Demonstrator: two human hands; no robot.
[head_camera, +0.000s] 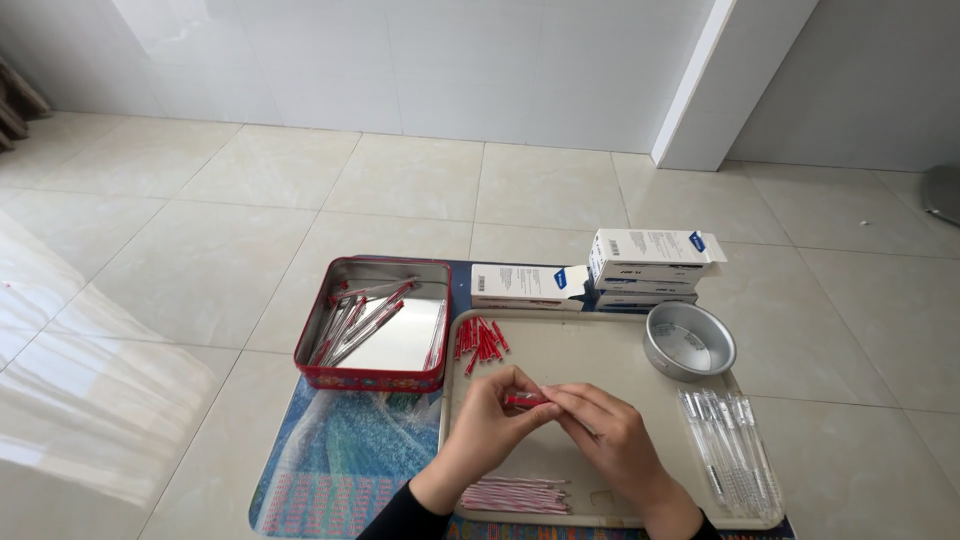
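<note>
Both hands meet over the grey tray (600, 360); left hand (490, 420) and right hand (610, 435) are pinched together on a small red pen cap (524, 401); looks like mid-assembly, fitting cap to part; next probably needs a straight push; more red caps (480, 340) piled beyond, clear pen barrels (730, 440) at right.

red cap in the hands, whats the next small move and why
Probably press the small red piece home or pull it free, then set it down. Both the left hand and the right hand pinch it over the beige tray; which way it goes I cannot tell. Loose red caps lie ahead, red-and-white pens lie near the wrists.
</note>
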